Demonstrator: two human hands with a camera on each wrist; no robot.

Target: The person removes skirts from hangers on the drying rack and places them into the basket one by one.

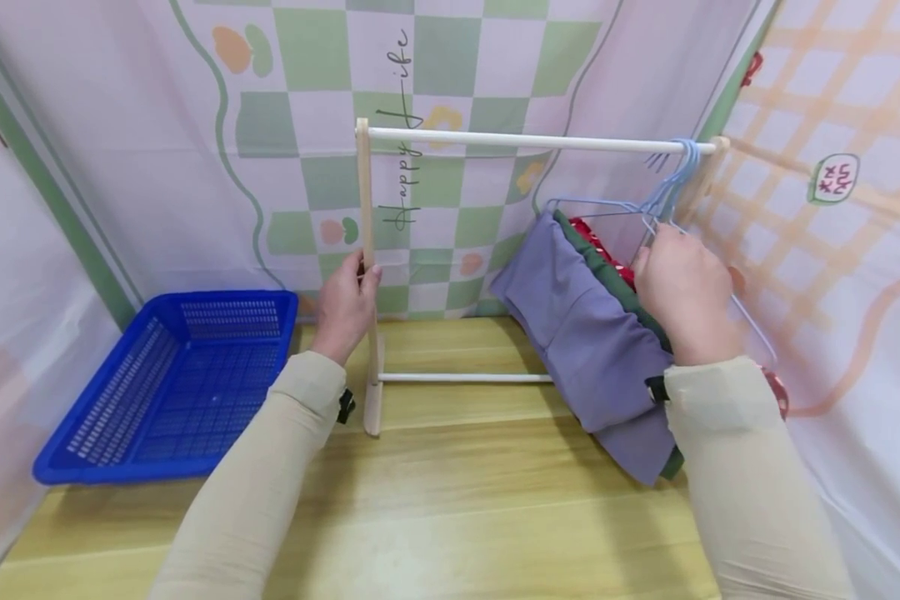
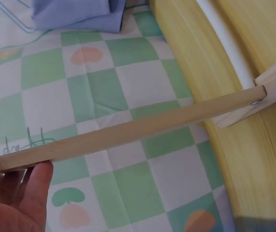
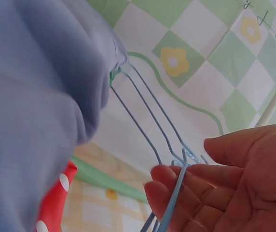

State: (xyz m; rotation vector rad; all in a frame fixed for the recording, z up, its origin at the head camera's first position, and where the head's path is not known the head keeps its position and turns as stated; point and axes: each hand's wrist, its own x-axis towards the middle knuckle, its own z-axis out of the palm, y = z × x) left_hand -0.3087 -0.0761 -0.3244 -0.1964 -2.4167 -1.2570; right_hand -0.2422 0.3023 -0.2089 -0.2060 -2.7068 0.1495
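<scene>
My left hand (image 1: 347, 302) holds the left upright (image 1: 367, 200) of a small clothes rack, thumb on one side and fingers partly hidden behind the wood. At the rack's right end my right hand (image 1: 686, 287) is at the blue wire hangers (image 1: 671, 187), just below their hooks. Its fingers curl around the wires in the right wrist view, with the thumb apart. The hooks hang bunched on the white top rail (image 1: 525, 140). Below them hang a purple-grey garment (image 1: 577, 325), a dark green one (image 1: 603, 271) and a red one with white dots (image 3: 56, 198).
A blue plastic basket (image 1: 157, 471) stands on the left of the wood-patterned table (image 1: 450, 500). The rack's white lower bar (image 1: 465, 378) runs just above the tabletop. Printed cloth walls (image 1: 450, 50) stand close behind and on both sides.
</scene>
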